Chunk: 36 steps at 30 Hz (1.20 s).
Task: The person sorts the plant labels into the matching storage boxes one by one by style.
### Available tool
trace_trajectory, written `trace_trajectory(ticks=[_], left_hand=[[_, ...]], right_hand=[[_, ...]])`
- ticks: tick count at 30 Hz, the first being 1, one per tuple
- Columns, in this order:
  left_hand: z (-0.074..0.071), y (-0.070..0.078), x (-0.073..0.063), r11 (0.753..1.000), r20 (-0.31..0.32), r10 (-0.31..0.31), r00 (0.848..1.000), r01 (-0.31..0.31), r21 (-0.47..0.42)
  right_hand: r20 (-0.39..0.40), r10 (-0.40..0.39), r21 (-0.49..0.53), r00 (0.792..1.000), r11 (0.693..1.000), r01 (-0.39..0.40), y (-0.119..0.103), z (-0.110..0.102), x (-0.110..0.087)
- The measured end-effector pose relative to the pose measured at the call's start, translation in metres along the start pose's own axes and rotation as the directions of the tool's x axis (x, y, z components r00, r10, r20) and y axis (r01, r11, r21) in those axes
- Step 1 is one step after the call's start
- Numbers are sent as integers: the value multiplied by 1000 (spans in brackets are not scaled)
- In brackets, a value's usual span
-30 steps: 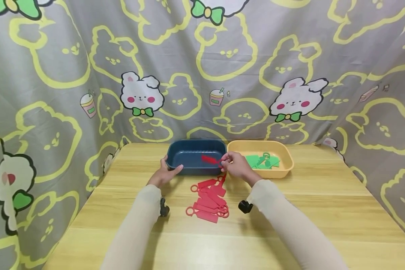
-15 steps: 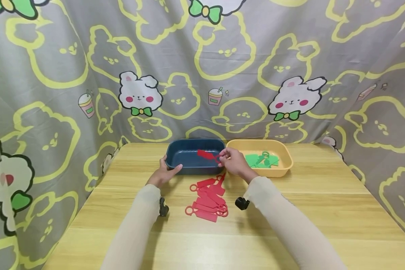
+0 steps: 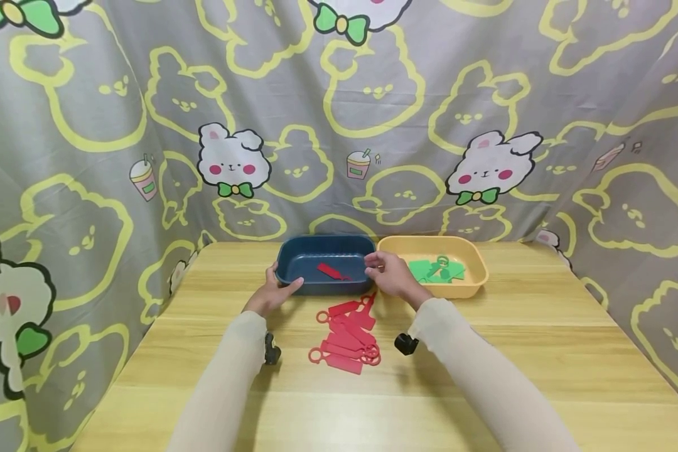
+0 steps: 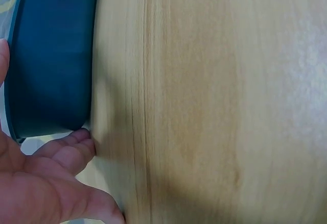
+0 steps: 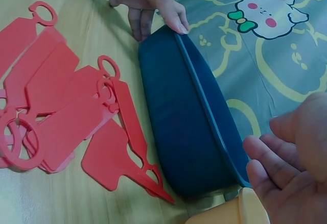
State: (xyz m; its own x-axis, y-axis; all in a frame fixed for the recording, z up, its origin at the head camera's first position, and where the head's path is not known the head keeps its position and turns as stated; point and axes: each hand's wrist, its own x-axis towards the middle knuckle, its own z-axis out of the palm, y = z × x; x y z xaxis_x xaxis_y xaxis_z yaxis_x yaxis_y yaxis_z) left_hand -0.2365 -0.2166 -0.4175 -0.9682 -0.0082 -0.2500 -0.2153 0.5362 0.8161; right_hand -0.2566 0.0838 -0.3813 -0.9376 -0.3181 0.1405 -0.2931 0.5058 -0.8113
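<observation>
My left hand (image 3: 268, 294) holds the near left corner of a navy blue plastic bin (image 3: 324, 289). Its thumb lies at the rim and its fingers rest along the end wall, seen also in the right wrist view. One red tag (image 3: 330, 271) lies on the bin's floor. Over the bin's right end is my right hand (image 3: 392, 273), its fingers loosely bent with nothing between them; the right wrist view shows them beside the bin's rim. In front of the bin lies a heap of flat red plastic tags (image 5: 66, 101) with ring ends, overlapping one another on the table.
Right beside the navy bin stands a yellow bin (image 3: 480, 276) holding several green tags (image 3: 424, 270). Both bins sit at the back edge of the wooden table (image 3: 339, 414), close to a patterned grey curtain (image 3: 316, 213).
My right hand has let go of a red tag, which dropped from its fingertips onto the navy bin's floor. The left hand has stayed at the bin's corner.
</observation>
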Motion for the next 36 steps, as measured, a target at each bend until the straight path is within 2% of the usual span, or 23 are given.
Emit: trace_trajectory(ticks=[8, 15, 17, 23, 28, 33, 36], left_hand=[[0, 2, -3, 1000, 1, -19, 1000, 19, -10], [-1, 3, -3, 1000, 2, -6, 1000, 6, 22], [-1, 2, -2, 999, 9, -7, 1000, 7, 35], [-2, 0, 0, 999, 21, -21, 1000, 20, 39], [-1, 0, 1, 999, 8, -13, 1000, 13, 40], [-2, 1, 1, 1000, 13, -21, 1000, 21, 10], [-1, 1, 1, 1000, 15, -22, 1000, 22, 8]], right_hand=[[15, -9, -8, 1000, 1000, 9, 4, 2, -6], [133, -27, -11, 991, 1000, 29, 7, 7, -13], [183, -43, -38, 982, 998, 51, 8, 10, -16], [313, -25, -106, 949, 992, 61, 16, 18, -23], [337, -9, -193, 941, 978, 79, 21, 23, -29], [369, 0, -317, 929, 940, 126, 26, 28, -35], [359, 12, -357, 933, 925, 126, 29, 31, -37]])
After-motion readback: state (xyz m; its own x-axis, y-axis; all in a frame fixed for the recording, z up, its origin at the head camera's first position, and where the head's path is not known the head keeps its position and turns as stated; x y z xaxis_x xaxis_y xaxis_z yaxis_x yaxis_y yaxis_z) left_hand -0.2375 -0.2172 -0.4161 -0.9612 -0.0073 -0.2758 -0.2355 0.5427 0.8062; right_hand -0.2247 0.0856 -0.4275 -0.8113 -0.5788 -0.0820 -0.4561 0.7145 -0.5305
